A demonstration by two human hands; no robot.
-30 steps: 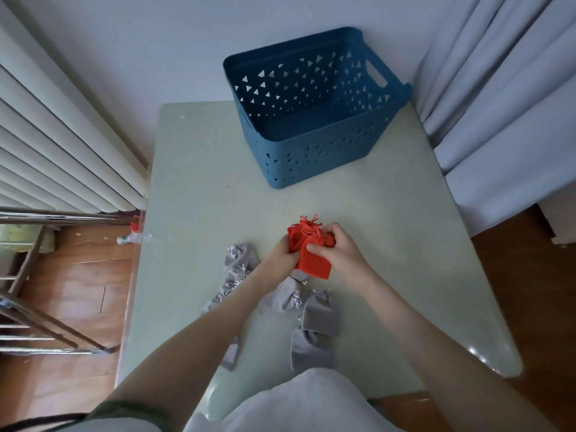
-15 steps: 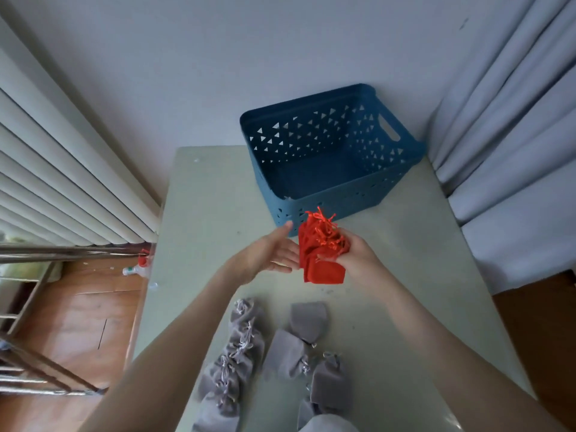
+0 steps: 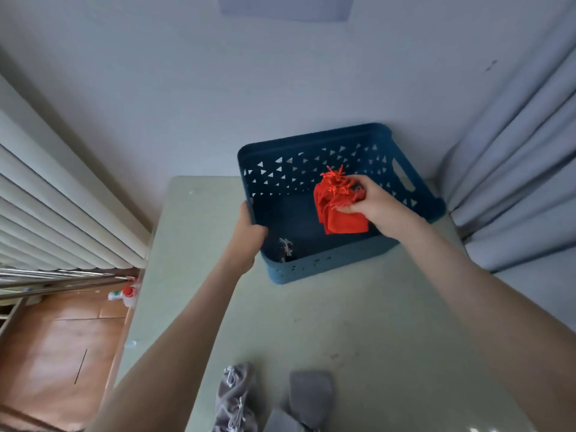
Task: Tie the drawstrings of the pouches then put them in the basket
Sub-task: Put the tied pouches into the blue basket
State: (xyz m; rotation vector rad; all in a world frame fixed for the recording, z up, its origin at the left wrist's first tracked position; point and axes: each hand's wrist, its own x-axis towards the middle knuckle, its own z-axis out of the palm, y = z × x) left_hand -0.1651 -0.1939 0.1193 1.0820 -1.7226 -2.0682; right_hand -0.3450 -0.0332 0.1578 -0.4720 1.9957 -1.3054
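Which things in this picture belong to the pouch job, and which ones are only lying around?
Belong to the job:
- red pouches, held above the basket
- blue basket
- grey pouches, on the table

Only lying about:
- bottle with red cap, on the floor
- radiator
- curtain
- metal rack

No readable text, labels, brands, numbers or signs anywhere
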